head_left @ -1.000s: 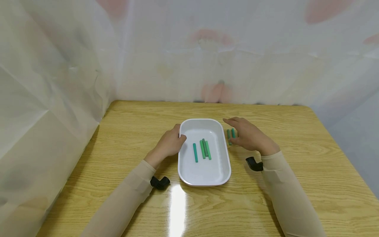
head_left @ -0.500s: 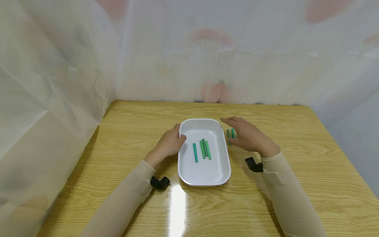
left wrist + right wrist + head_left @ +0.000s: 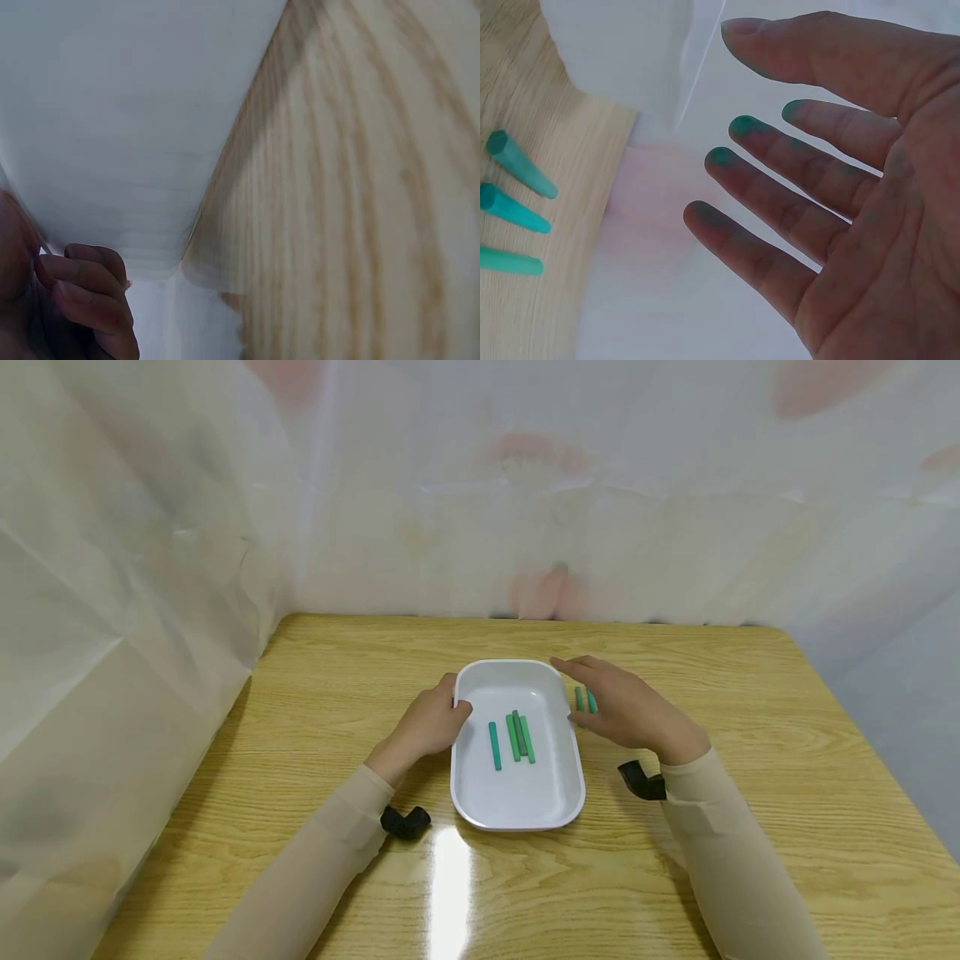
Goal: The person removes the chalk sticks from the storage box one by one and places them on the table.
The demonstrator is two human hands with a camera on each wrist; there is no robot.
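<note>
A white tray with rounded corners holds several green chalk pastel sticks in the head view. My left hand grips its left rim, thumb over the inside; in the left wrist view curled fingers sit by the tray's outer wall. My right hand is beside the right rim, fingers spread and nothing in them, thumb tip overlapping the rim in the head view. Green smudges mark its fingertips. In the right wrist view three green pastel sticks lie on the table outside the tray, partly covered by the hand in the head view.
The wooden table runs up to a pale sheet with faint pink patches behind it. Another stretch of sheet stands along the left edge. Black wrist mounts hang at both sleeves.
My right hand has drifted slightly left, its thumb and fingertips now at the tray's right rim. The left hand, tray and pastel sticks have stayed put.
</note>
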